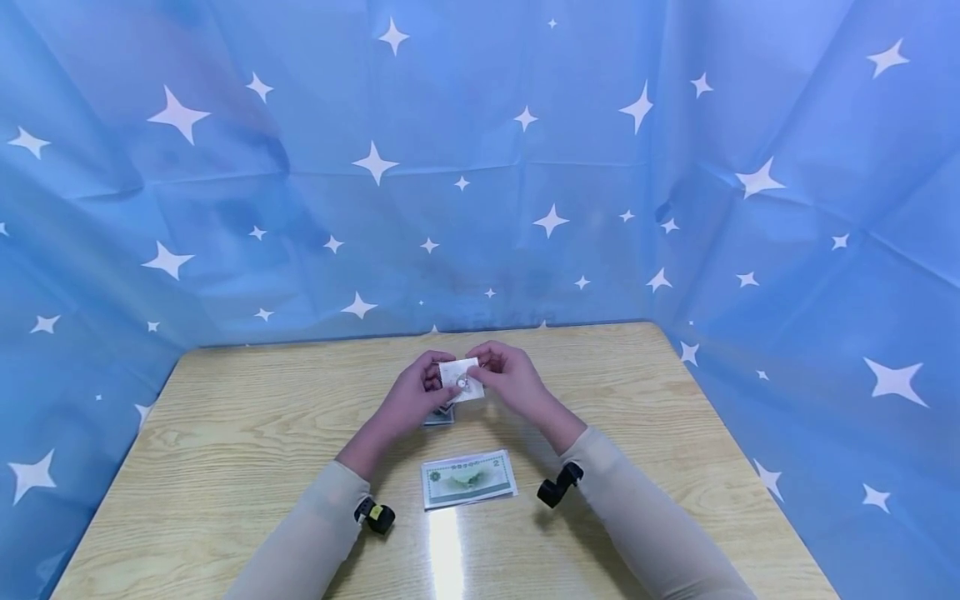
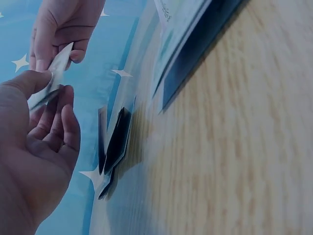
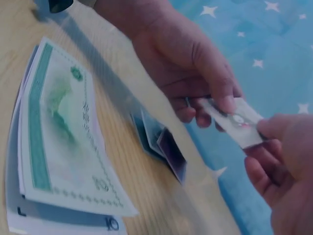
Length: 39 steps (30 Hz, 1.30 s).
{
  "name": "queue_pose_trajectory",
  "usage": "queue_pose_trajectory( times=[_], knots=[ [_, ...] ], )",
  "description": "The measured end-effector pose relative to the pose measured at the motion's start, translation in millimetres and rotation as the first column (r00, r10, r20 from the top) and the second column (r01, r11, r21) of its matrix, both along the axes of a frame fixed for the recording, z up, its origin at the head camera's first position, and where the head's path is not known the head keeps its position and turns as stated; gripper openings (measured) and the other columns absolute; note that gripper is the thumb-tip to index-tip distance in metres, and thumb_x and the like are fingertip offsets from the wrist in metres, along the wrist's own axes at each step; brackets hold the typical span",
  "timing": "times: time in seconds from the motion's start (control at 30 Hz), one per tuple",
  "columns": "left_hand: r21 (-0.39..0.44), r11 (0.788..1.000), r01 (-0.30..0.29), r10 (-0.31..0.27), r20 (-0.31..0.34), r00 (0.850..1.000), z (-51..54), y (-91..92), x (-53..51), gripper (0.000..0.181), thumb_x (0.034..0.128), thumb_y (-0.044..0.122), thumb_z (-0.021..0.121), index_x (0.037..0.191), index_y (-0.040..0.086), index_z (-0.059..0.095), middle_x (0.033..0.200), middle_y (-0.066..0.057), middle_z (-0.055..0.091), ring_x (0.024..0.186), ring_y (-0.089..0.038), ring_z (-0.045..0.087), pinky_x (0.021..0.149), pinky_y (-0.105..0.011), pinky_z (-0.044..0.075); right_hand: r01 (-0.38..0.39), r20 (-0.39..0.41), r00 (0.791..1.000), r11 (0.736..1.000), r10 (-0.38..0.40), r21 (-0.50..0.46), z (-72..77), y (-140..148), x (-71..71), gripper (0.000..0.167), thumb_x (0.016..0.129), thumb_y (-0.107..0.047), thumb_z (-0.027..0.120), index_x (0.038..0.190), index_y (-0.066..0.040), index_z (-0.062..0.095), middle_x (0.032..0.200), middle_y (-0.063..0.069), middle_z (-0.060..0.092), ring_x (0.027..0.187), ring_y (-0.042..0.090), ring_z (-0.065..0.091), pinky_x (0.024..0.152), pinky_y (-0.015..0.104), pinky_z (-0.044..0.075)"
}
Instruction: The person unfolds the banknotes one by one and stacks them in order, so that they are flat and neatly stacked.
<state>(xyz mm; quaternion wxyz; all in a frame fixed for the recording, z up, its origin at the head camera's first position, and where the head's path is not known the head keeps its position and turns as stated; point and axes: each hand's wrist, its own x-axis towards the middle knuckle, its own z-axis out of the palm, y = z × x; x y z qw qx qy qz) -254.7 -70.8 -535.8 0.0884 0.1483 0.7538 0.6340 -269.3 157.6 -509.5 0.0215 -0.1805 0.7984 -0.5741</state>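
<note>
Both hands hold a small whitish folded paper note point(image 1: 474, 388) with a dark motif above the far part of the table. My left hand point(image 1: 407, 398) pinches its left side, thumb on top and fingers curled beneath. On the other side, my right hand point(image 1: 517, 382) pinches it between thumb and fingers, as the right wrist view of the note point(image 3: 239, 125) also shows. Just below the hands lie several small folded notes point(image 1: 439, 417), partly hidden by the left hand. Nearer to me is a stack of larger banknotes point(image 1: 468, 482), a green one on top.
The wooden table point(image 1: 262, 433) reaches back to a blue curtain point(image 1: 465, 208) with white stars. A black wrist camera point(image 1: 379, 518) sits on the left sleeve, another black camera point(image 1: 553, 490) on the right one.
</note>
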Motion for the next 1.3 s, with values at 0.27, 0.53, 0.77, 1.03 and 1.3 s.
queue_pose_trajectory(
  times=[0.27, 0.53, 0.77, 1.03, 1.3],
  knots=[
    [0.129, 0.992, 0.006, -0.016, 0.079, 0.997, 0.1, 2.2, 0.5, 0.047, 0.1029, -0.001, 0.074, 0.146, -0.002, 0.054, 0.123, -0.017, 0.073, 0.098, -0.017, 0.072, 0.080, -0.027, 0.061, 0.102, 0.099, 0.991, 0.979, -0.086, -0.174, 3.4, -2, -0.8, 0.015, 0.102, -0.002, 0.078, 0.117, 0.000, 0.075, 0.097, 0.008, 0.076, 0.077, 0.017, 0.073, 0.083, 0.057, 0.064],
    [0.090, 0.995, -0.052, 0.045, 0.079, 0.996, 2.4, 0.7, 3.3, 0.023, 0.1056, 0.003, 0.073, 0.127, 0.000, 0.067, 0.117, -0.013, 0.076, 0.100, -0.022, 0.074, 0.086, -0.036, 0.063, 0.080, 0.098, 0.993, 0.982, -0.063, -0.174, 2.5, -4, 2.6, 0.015, 0.101, -0.001, 0.078, 0.115, 0.001, 0.073, 0.096, 0.007, 0.073, 0.080, 0.026, 0.071, 0.073, 0.038, 0.063],
    [0.053, 0.993, -0.105, 0.102, 0.052, 0.993, 0.6, -2.2, 2.4, 0.013, 0.1055, 0.008, 0.075, 0.117, 0.004, 0.072, 0.104, -0.008, 0.073, 0.093, -0.022, 0.067, 0.080, -0.031, 0.058, -0.017, 0.108, 0.994, 0.994, 0.029, -0.108, -4.0, -2, 8.9, 0.016, 0.101, 0.002, 0.077, 0.116, 0.002, 0.072, 0.097, 0.011, 0.075, 0.086, 0.035, 0.072, 0.083, 0.056, 0.064],
    [0.082, 0.988, -0.133, 0.131, 0.035, 0.991, 3.2, -2.4, 4.3, 0.009, 0.1053, 0.006, 0.075, 0.114, 0.003, 0.072, 0.100, -0.007, 0.068, 0.091, -0.020, 0.063, 0.078, -0.027, 0.055, -0.046, 0.120, 0.991, 0.997, 0.053, -0.067, -8.1, -2, 16.2, 0.010, 0.103, -0.004, 0.077, 0.110, 0.000, 0.071, 0.098, 0.009, 0.077, 0.088, 0.035, 0.074, 0.083, 0.054, 0.064],
    [0.077, 0.991, -0.105, 0.104, 0.023, 0.994, 4.6, -1.7, 5.4, 0.012, 0.1055, 0.007, 0.075, 0.114, 0.000, 0.071, 0.099, -0.007, 0.068, 0.087, -0.020, 0.062, 0.076, -0.029, 0.055, 0.101, 0.078, 0.992, 0.993, -0.096, -0.063, -5.5, -3, 18.7, 0.010, 0.102, -0.012, 0.081, 0.107, -0.006, 0.074, 0.094, 0.005, 0.072, 0.079, 0.019, 0.061, 0.067, 0.025, 0.051]
  ],
)
